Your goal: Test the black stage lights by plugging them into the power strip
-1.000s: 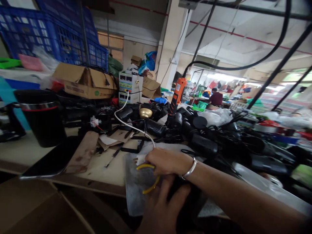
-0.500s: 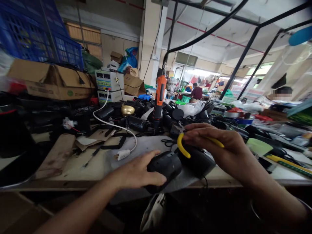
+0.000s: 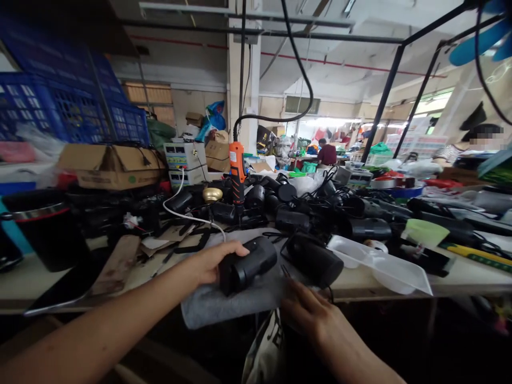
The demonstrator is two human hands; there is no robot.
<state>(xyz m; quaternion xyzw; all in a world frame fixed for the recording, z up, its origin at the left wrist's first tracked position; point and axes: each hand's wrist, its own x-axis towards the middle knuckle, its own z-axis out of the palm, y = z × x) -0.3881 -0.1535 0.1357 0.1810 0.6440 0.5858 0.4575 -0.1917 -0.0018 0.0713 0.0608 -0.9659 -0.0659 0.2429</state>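
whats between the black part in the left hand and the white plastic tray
In the head view, a rounded black housing lies there, between the black part in the left hand and the white plastic tray.

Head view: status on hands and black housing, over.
Left hand gripping black housing. Right hand nearby, blurred, grip unclear. Second housing close on the right.

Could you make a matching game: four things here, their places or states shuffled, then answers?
Things
1. orange-and-black handheld power tool
2. shiny gold bowl-shaped part
3. black cylindrical plastic housing
4. translucent white plastic tray

Places or states
A. right of the right hand
B. nearly upright, black cable at its top
C. in the left hand's grip
D. just left of the orange tool

Pairs: 1-B; 2-D; 3-C; 4-A
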